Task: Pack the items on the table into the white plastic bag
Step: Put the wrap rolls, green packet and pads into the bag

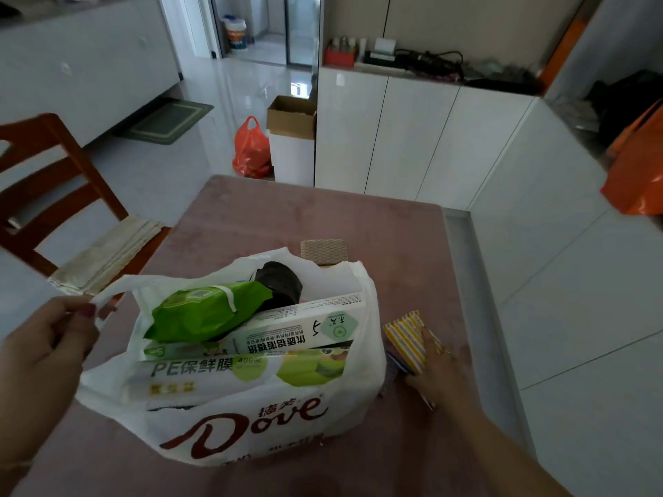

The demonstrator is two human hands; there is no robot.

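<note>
The white plastic bag with brown Dove lettering lies open on the pink table. Inside it I see a green wipes pack, a black roll and two long green-and-white boxes. My left hand pinches the bag's left handle and holds it up. Right of the bag, my right hand grips a yellow-and-white striped packet, which is tilted up off the table. A beige patterned pack sits on the table behind the bag.
A wooden chair with a folded cloth stands at the table's left. White cabinets run behind and to the right. A red bag and a cardboard box sit on the floor beyond the table.
</note>
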